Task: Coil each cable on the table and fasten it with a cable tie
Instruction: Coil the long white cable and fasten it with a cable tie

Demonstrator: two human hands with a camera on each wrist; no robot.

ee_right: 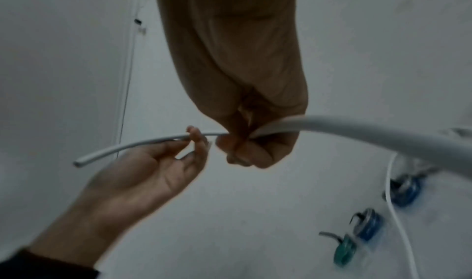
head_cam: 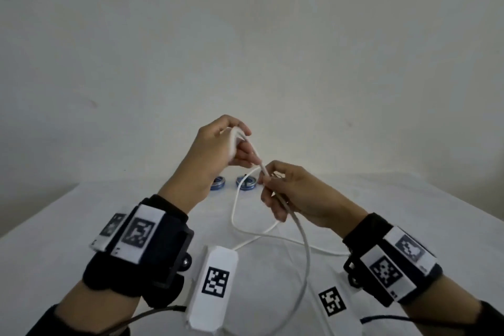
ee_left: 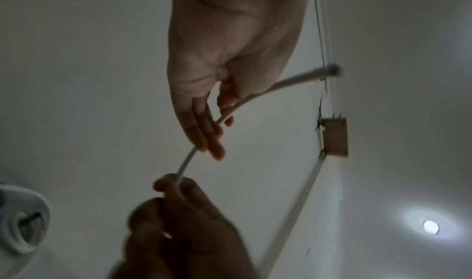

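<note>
A white cable [head_cam: 307,254] runs from the table up into both raised hands. My left hand [head_cam: 240,144] pinches it between thumb and fingers just behind its free end, which bends over the hand. In the left wrist view the cable [ee_left: 189,158] crosses the left fingers [ee_left: 207,138] with its end [ee_left: 332,71] sticking out. Just below and to the right, my right hand [head_cam: 268,185] grips the same cable in a fist. The right wrist view shows the fist [ee_right: 245,142] and the left fingertips [ee_right: 196,136] close together on the cable [ee_right: 357,130]. The slack lies in loose loops on the table.
Two blue rolls of tie [head_cam: 218,182] [head_cam: 246,182] sit at the far side of the white table [head_cam: 54,240]. The right wrist view shows blue rolls [ee_right: 406,190] [ee_right: 367,227] and a green one [ee_right: 344,251]. A bare wall stands behind the table.
</note>
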